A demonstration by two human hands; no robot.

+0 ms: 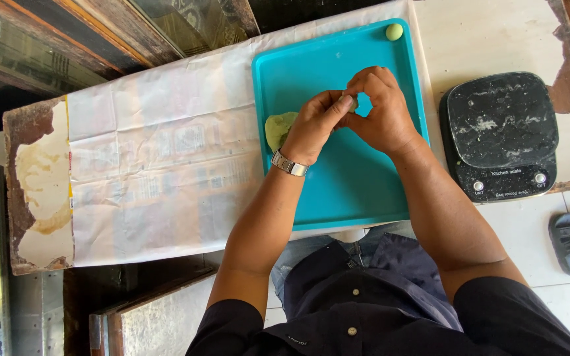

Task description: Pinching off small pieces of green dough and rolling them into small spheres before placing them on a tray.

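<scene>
Dough, a small pale-green piece, sits pinched between the fingertips of both hands over the middle of a turquoise tray. The left hand, a metal watch on its wrist, closes thumb and fingers on the piece from the left; the right hand curls round it from the right, fingers drawn together on it. A larger green dough lump lies on the tray just beside the left hand, nearer that hand than the other. One finished ball rests at the tray's far corner, well apart. A black kitchen scale stands right of the tray on paper-covered table.
</scene>
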